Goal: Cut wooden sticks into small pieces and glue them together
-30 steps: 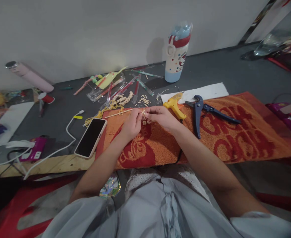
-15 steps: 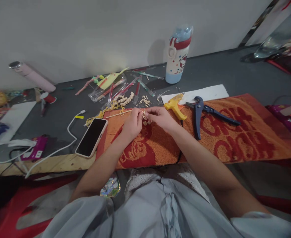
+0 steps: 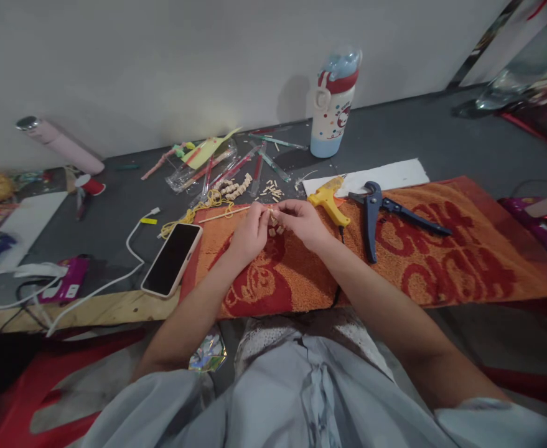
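Over the orange and red towel (image 3: 315,280), my left hand (image 3: 251,231) and my right hand (image 3: 301,221) meet with fingertips pinched together. Between them is a small string of pale beads (image 3: 275,230), part of it hanging below the fingers. Both hands are closed on it; the fingers cover most of it. A thin pale stick (image 3: 224,214) lies to the left of my left hand, beside tangled yellow yarn (image 3: 187,218). Behind the hands lie short pale pieces (image 3: 272,190) and a row of pale beads (image 3: 239,188).
A yellow glue gun (image 3: 330,202) and a blue-handled cutter (image 3: 372,218) lie right of my hands, near a white board (image 3: 394,177). A phone (image 3: 172,258) is at the left. A bottle (image 3: 333,112) stands behind; plastic-wrapped sticks (image 3: 259,168) are scattered near the wall.
My fingers have shifted very slightly around the beads. Both hands stay in the same place, and the things on the table have not moved.
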A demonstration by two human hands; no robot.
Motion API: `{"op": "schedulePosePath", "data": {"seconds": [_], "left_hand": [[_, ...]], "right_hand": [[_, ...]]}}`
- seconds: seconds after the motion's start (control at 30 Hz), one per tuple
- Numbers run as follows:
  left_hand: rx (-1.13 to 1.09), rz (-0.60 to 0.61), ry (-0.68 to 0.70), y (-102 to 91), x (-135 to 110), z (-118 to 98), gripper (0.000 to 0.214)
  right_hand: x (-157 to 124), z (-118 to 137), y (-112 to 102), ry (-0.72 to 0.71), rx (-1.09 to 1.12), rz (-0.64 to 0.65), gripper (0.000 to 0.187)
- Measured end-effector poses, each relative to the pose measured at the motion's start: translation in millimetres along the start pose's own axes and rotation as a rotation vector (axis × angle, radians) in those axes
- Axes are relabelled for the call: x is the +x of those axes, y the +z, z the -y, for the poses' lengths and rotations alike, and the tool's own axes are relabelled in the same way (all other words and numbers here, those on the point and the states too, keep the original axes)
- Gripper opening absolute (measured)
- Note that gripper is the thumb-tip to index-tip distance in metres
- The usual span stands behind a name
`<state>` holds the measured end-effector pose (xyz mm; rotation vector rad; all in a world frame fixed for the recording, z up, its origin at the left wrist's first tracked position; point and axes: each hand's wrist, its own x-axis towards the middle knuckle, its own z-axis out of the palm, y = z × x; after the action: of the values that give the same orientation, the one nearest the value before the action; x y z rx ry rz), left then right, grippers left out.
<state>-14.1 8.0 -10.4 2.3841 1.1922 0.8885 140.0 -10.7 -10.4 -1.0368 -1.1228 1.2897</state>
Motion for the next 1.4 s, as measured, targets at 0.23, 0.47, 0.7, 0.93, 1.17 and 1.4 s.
{"op": "schedulePosePath", "data": {"seconds": [0.23, 0.47, 0.7, 0.93, 1.17, 1.4], "left_hand": [[0.052, 0.118, -0.049, 8.6, -5.5, -6.8, 0.015], [-0.125, -0.095, -0.031, 2.2, -0.9, 4.9, 0.013], [-0.097, -0.145, 0.032, -4.6, -1.5, -0.4, 0.022], [0.018, -0.183, 0.132, -9.3, -0.6, 0.6, 0.023], [0.042, -0.143, 0.067, -12.9, -0.8, -0.5, 0.015], [0.105, -0.091, 0.054, -13.0, -0.9, 4.1, 0.013]], "right_hand": [[5.4, -1.4, -7.6, 0.095, 0.221, -0.058, 0.031], [3.0, 2.6, -6.9, 0.072, 0.143, -0.031, 0.024], [1.4, 4.8, -3.9, -0.114, -0.144, -0.062, 0.015], [1.7, -0.6, -2.3, -0.18, -0.285, -0.053, 0.01], [0.7, -0.8, -3.6, -0.292, -0.478, -0.071, 0.009], [-2.3, 1.6, -4.2, -0.361, -0.587, -0.061, 0.011]]}}
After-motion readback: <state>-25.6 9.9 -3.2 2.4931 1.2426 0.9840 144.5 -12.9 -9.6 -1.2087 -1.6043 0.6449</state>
